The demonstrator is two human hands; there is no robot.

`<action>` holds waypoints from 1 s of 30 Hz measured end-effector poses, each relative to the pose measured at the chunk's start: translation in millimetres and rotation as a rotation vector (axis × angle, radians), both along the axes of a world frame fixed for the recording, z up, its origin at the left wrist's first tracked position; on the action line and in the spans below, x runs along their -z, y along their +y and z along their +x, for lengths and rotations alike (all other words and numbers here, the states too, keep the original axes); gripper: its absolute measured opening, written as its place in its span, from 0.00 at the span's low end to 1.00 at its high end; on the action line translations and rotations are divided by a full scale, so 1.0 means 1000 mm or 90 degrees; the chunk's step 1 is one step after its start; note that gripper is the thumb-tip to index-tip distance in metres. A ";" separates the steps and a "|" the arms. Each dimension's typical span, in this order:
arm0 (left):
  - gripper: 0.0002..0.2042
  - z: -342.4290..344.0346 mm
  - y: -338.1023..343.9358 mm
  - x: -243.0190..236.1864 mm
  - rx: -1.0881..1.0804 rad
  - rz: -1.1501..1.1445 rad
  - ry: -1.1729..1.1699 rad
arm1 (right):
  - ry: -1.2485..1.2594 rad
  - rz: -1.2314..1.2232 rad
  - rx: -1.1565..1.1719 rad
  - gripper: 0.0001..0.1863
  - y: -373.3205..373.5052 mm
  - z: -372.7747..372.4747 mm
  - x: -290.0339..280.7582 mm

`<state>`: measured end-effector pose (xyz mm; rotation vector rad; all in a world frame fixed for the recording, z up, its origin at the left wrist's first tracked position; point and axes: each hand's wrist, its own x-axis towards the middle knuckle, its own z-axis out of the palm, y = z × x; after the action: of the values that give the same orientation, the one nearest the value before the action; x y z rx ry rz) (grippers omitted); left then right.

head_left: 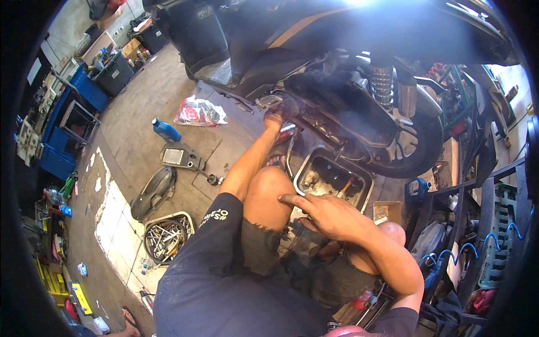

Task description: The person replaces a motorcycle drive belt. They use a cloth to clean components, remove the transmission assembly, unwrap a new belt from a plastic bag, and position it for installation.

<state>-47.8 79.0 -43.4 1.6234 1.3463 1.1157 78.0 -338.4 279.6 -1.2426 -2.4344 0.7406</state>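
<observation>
My left hand (273, 120) reaches into the underside of the black scooter (297, 22), its fingers curled at a grimy metal part (270, 101) beside the engine casing (353, 106); what they grip is hard to make out. My right hand (317, 210) is open beside my left knee (266, 191), index finger extended toward it. Beyond that hand lies a metal drain pan (309, 177) with dirty residue and a brush (345, 188) in it. The rear wheel (415, 157) stands behind the pan.
On the floor at left are a blue bottle (165, 130), plastic bag (199, 112), grey plastic part (179, 158), black cover (151, 194) and tray of metal tools (168, 238). Shelving (494, 241) lines the right. Another person's sandalled foot (130, 317) shows at lower left.
</observation>
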 end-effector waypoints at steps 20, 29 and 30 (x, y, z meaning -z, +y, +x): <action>0.23 0.026 -0.004 0.005 -0.022 0.170 0.187 | -0.009 -0.037 0.017 0.34 0.002 0.011 0.006; 0.26 0.024 -0.027 -0.051 -0.035 0.019 0.113 | 0.006 -0.035 0.014 0.33 -0.002 0.008 0.004; 0.26 0.025 -0.025 -0.049 -0.031 0.018 0.119 | 0.002 -0.045 0.015 0.33 -0.003 0.009 0.005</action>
<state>-22.5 53.6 5.8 1.7594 1.5014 1.0360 87.2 -340.9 274.7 -1.2936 -2.4053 0.8285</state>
